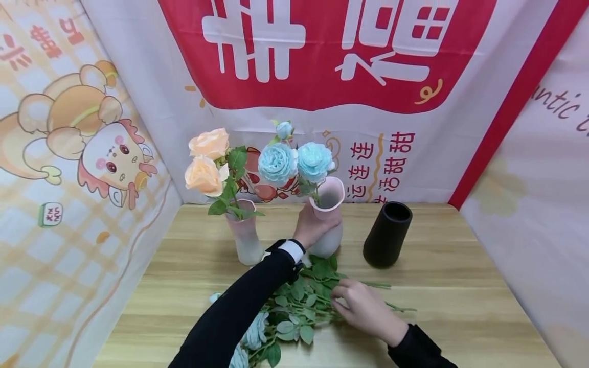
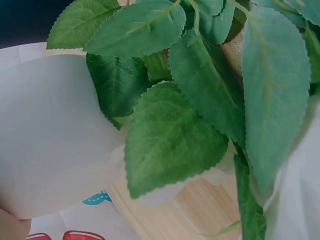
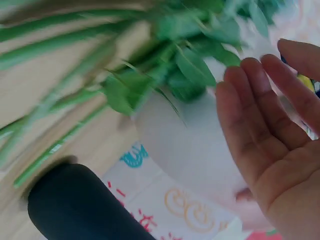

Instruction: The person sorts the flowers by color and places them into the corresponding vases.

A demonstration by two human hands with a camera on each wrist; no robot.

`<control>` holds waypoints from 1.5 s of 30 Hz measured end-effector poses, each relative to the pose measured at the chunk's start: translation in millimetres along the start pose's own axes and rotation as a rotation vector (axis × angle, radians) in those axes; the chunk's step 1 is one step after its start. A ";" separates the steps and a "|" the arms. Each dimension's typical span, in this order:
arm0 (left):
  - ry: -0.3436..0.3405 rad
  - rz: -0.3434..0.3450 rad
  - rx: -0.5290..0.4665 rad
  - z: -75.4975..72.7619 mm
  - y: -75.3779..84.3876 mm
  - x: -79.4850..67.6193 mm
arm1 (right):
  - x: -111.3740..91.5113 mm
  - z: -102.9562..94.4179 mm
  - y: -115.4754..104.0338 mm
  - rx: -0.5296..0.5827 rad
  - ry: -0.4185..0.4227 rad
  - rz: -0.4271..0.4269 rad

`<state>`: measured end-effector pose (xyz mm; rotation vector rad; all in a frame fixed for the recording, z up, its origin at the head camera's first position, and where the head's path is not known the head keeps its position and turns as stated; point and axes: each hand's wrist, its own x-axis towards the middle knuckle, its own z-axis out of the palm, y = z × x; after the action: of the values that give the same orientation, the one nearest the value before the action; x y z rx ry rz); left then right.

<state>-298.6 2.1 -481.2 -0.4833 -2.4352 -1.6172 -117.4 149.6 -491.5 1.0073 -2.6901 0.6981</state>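
Note:
My left hand [image 1: 314, 225] grips a pale pink and white vase [image 1: 329, 244] round its body, and the vase leans a little. Blue artificial flowers [image 1: 278, 164] stand in its mouth. In the left wrist view the vase wall [image 2: 50, 130] fills the left side, beside green leaves [image 2: 172, 140]. My right hand [image 1: 365, 309] is over a pile of loose flower stems [image 1: 317, 301] on the table. The right wrist view shows that hand's fingers [image 3: 255, 110] extended, with nothing held, the leaves [image 3: 190, 65] close beyond the fingertips. Blue blooms [image 1: 255, 332] of the pile are partly hidden by my left sleeve.
Left of the held vase stands another pink and white vase [image 1: 248, 244] with peach roses [image 1: 205, 175]. A black vase [image 1: 388, 236] stands at the right. Printed cloth [image 1: 317, 56] hangs behind the wooden table [image 1: 465, 276], with more cloth on both sides.

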 end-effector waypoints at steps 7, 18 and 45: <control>0.061 0.042 0.027 -0.1 -1.2 -2.0 | -6.9 24.5 -0.5 -0.043 -0.044 -0.108; 0.047 -0.006 0.013 -1.1 -4.2 -6.1 | -7.1 38.9 0.1 -0.149 -0.132 -0.129; 0.042 0.004 -0.024 5.2 -4.8 -4.2 | 2.7 36.4 0.8 -0.139 -0.253 -0.145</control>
<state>-296.3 4.5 -488.7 -0.4531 -2.3853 -1.6404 -120.2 130.7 -522.7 1.3153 -2.7887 0.3734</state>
